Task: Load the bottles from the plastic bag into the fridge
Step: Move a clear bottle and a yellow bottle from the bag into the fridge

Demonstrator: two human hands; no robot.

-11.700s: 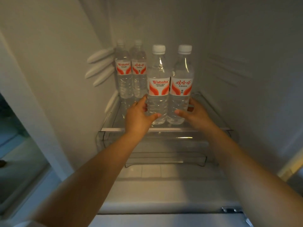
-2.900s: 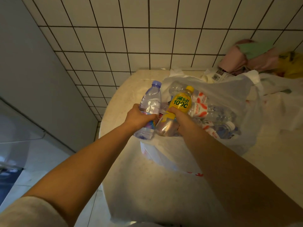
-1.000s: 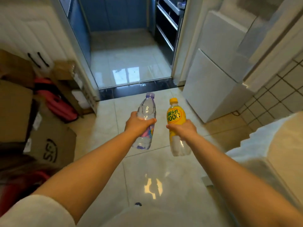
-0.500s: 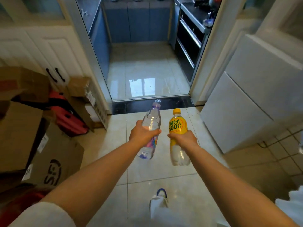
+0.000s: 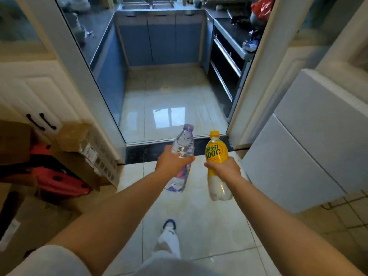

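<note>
Two bottles are held out over the pale glossy tiled floor (image 5: 199, 226), side by side but apart. Left hand (image 5: 172, 162) has its grip closed round the middle of a clear plastic water bottle with a lilac cap (image 5: 182, 154), tilted slightly right. Right hand (image 5: 224, 169) grips an upright yellow-labelled plastic drink bottle with a yellow cap (image 5: 216, 152). White fridge (image 5: 302, 148) stands at right, doors shut. Brown cardboard boxes (image 5: 79, 148) sit at left, near a blue-cabinet kitchen doorway ahead.
</note>
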